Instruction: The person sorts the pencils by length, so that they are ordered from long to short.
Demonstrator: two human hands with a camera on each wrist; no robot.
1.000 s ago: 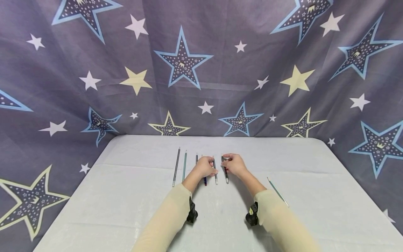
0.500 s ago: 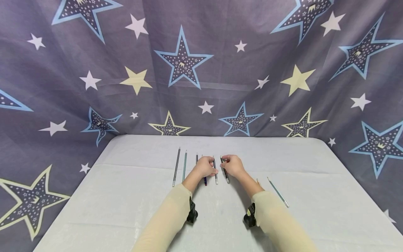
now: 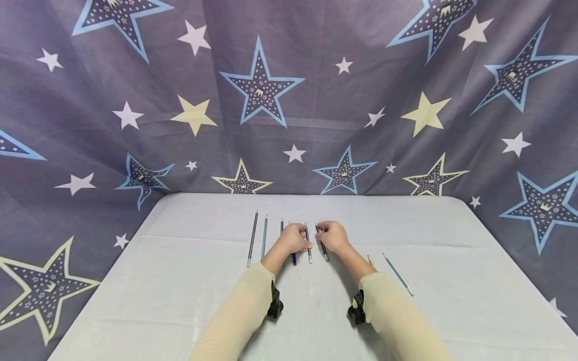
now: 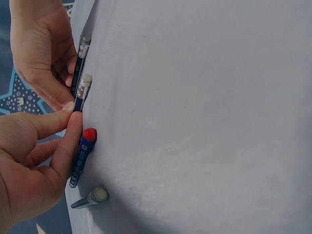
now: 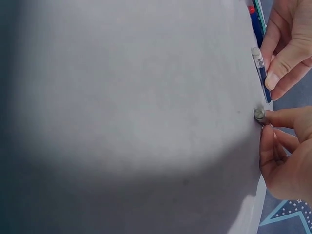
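My left hand [image 3: 293,238] pinches a dark pencil [image 3: 309,251] between thumb and fingers; its white eraser end [image 4: 87,79] points toward me. Just to the right, my right hand [image 3: 333,237] pinches another dark pencil [image 3: 324,251], slightly slanted, its eraser end [image 5: 260,114] also facing me. The two pencils lie a small gap apart. Partly under my left hand is a blue pencil with a red end [image 4: 84,156]. Beside that, a dark pencil [image 3: 282,226] is partly covered by my left hand and wrist.
Farther left on the white-covered table [image 3: 180,286] lie a long black pencil [image 3: 253,238] and a teal pencil [image 3: 264,234], roughly parallel. Another teal pencil [image 3: 398,274] slants right of my right forearm. A light wooden tip [image 3: 371,260] peeks out beside that sleeve. A star-patterned cloth [image 3: 316,110] hangs behind.
My right hand has shifted slightly left, bringing the far end of its pencil closer to the other one. The wooden tip has come into view beside my right sleeve. My left hand stays put.
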